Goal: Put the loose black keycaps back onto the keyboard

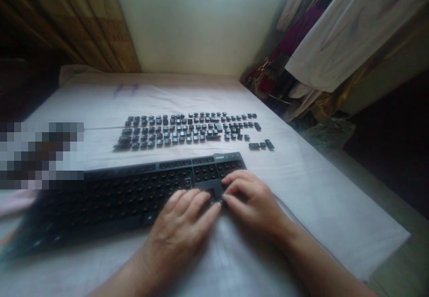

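Observation:
A black keyboard (114,198) lies at a slant on the white cloth, its key positions mostly bare of caps. My left hand (181,219) rests palm down over its front edge, fingers stretched across the keys and thumb reaching toward the arrow-key area. Right beside it, my right hand (254,198) touches the keyboard's lower right part with curled fingers, thumb and fingertips drawn close. Whatever may be between those fingertips is too small to make out. Behind the keyboard, loose black keycaps (167,131) stand in several rows, with a few set apart at the right.
The white cloth (301,190) covers a flat surface whose right edge drops to the floor. A thin cable (291,212) runs beside my right forearm. Hanging clothes (325,42) are at the right, a curtain (90,24) at the back left. A blurred-out patch hides the left side.

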`<state>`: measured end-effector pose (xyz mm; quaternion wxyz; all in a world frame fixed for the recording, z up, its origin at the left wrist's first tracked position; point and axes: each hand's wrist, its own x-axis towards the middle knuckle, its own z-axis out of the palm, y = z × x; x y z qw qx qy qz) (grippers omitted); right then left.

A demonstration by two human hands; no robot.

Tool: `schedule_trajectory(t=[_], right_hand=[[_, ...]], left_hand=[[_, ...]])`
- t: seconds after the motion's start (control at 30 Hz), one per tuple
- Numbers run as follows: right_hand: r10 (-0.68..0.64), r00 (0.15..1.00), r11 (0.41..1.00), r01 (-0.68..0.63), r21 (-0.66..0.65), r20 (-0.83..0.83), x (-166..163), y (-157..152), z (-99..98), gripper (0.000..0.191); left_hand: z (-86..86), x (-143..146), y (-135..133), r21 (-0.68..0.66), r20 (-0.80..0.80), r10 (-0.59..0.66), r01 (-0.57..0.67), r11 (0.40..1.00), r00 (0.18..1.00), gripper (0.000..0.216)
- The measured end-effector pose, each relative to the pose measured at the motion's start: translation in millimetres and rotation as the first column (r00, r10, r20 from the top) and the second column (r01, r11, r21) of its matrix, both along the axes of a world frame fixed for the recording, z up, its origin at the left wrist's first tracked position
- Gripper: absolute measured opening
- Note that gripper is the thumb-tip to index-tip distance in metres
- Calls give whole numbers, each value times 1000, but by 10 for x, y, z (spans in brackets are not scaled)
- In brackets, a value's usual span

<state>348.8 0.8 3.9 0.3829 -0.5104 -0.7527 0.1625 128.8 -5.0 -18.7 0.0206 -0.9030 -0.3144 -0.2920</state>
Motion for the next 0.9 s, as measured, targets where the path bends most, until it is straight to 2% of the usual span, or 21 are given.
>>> schedule_trajectory(t=[0.2,0.43,0.63,0.9], right_hand=[[-31,997,988,40,146,-68,36,45,32,12],[-145,985,958,164,235,-95,197,101,2,10],[-124,991,949,134,284,-53,305,168,-78,9],[-105,994,958,103,267,-9,305,156,-48,11]], left_hand=[[16,8,6,32,-32,-9,10,999,999,31],[46,-21,0,67,-80,-32,37,997,996,32],[87,-40,15,121,-92,-72,83,989,993,32],[133,-149,-23,177,-109,-105,124,976,988,28]])
